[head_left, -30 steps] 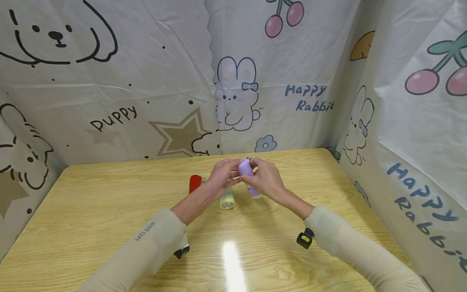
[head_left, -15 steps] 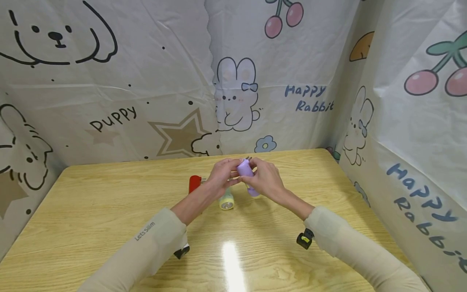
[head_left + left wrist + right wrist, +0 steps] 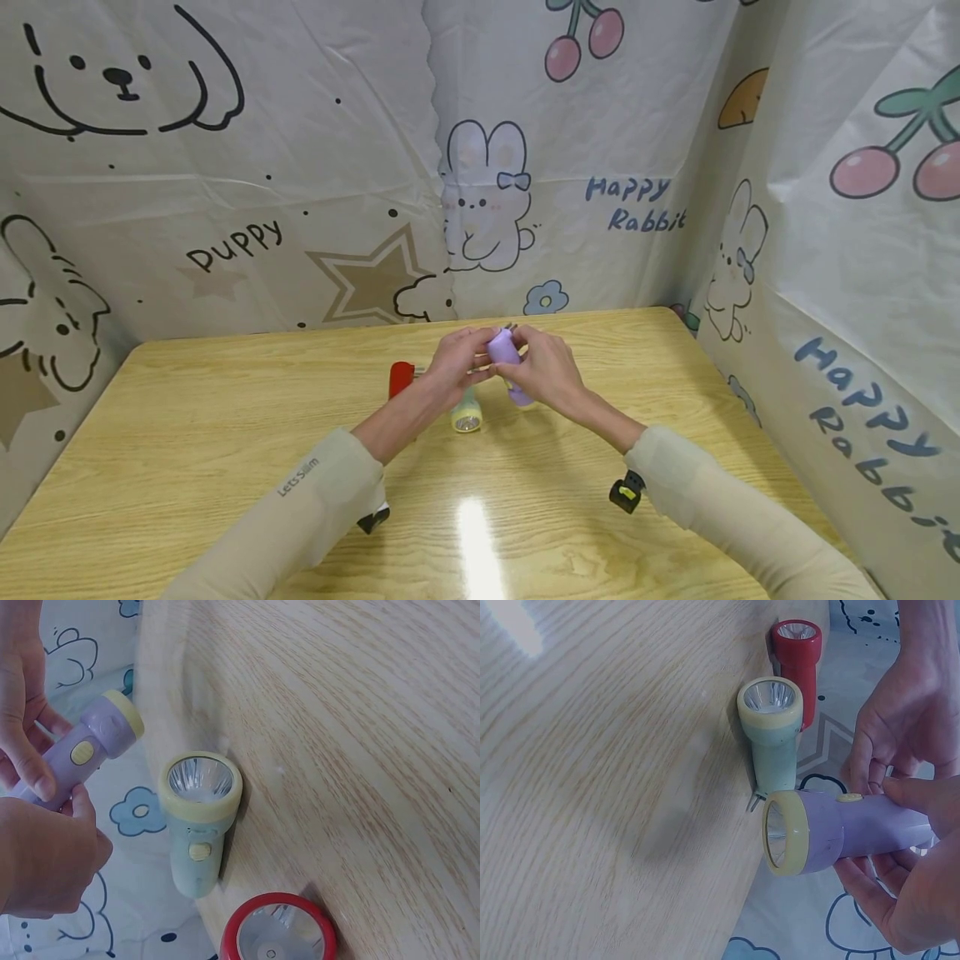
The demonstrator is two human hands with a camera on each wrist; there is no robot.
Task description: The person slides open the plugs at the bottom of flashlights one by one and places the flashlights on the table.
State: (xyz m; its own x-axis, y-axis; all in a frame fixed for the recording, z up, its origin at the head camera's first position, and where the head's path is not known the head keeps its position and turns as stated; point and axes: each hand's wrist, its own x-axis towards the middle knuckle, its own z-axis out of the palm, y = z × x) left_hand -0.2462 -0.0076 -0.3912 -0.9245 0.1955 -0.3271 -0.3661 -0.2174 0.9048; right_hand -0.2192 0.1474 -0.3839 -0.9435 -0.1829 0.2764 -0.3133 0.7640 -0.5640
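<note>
A purple flashlight [image 3: 506, 350] with a cream lens ring and cream switch is held above the table, its lens end tilted down toward me. My right hand [image 3: 550, 364] grips its body between thumb and fingers, as the right wrist view shows. At the tail, where metal prongs stick out at the far end, my left hand [image 3: 453, 358] pinches it with curled fingers. The left fingertips are partly hidden behind the flashlight [image 3: 870, 825]. Under the hands lies a mint-green flashlight [image 3: 199, 832] with a cream ring, lens toward me.
Left of the green one lies a red flashlight [image 3: 797, 667], with prongs showing at its far end in the head view. The wooden table [image 3: 225, 433] ends at a cartoon-printed cloth [image 3: 360, 167] behind and at the sides.
</note>
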